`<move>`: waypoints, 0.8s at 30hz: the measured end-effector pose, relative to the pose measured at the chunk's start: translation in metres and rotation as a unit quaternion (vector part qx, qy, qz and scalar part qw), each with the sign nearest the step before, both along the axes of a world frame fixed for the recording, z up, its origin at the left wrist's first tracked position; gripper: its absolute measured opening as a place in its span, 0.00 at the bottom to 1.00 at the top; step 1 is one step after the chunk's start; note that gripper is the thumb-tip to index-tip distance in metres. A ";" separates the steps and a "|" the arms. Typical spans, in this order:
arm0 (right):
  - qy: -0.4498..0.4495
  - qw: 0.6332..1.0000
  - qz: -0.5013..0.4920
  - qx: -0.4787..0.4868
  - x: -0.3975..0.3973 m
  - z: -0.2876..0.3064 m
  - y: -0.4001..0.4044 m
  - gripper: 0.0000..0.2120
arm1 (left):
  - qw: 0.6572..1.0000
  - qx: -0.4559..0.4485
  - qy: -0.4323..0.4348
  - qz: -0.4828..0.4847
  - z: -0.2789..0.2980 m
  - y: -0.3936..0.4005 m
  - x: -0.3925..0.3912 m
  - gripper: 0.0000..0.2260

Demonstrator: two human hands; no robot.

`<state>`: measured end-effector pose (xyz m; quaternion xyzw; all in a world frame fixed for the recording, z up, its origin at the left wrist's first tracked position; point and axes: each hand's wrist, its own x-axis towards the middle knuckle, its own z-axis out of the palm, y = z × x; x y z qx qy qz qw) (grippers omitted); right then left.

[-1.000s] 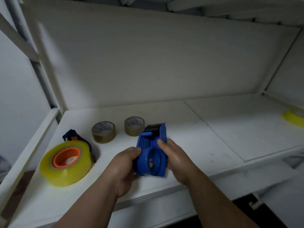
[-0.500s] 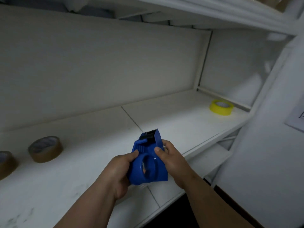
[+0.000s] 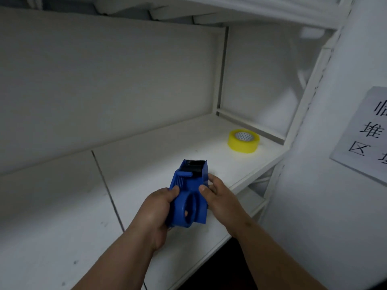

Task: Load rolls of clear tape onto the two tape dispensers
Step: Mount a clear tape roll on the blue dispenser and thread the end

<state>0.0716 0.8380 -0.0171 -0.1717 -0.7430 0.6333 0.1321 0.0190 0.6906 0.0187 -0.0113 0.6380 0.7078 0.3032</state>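
**A:** Start with what's nearest you. Your left hand [image 3: 156, 208] grips the blue tape dispenser [image 3: 189, 195] from the left, thumb up on its ribbed side, fingers curled underneath. Your right hand [image 3: 217, 197] pinches the right wall with thumb and fingertips. Its hub ring is bare, with no roll on it.

**B:** So where's the tape?

**A:** Farther along the white shelf [image 3: 62, 237], well apart from you, a yellowish roll of tape [image 3: 244, 141] lies flat near the right-hand corner. I'd judge that's your next reach.

**B:** How should you go about it?

**A:** Hold the dispenser firmly in your left hand, free your right to fetch the roll, and mind the toothed blade [image 3: 193, 161] at the far end, which points away from you.
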 end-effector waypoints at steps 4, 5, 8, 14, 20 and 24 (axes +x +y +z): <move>-0.017 1.000 -0.018 0.002 -0.024 -0.004 0.038 0.12 | 1.000 -0.009 0.013 -0.011 -0.007 0.043 -0.029 0.11; -0.022 0.999 -0.024 0.001 -0.029 -0.003 0.048 0.12 | 1.000 -0.011 0.012 -0.014 -0.008 0.054 -0.037 0.11; -0.045 0.998 -0.043 0.013 -0.042 0.002 0.080 0.18 | 1.000 -0.014 0.005 -0.020 -0.009 0.087 -0.061 0.11; -0.112 0.970 -0.117 0.182 -0.071 -0.007 0.152 0.18 | 1.000 -0.026 0.011 -0.008 -0.006 0.141 -0.097 0.12; -0.099 0.908 -0.098 0.394 -0.110 -0.020 0.222 0.23 | 0.998 -0.046 0.019 0.047 -0.008 0.185 -0.114 0.10; -0.164 0.834 -0.043 0.525 -0.137 -0.031 0.267 0.31 | 0.993 -0.056 0.016 0.102 -0.007 0.214 -0.117 0.09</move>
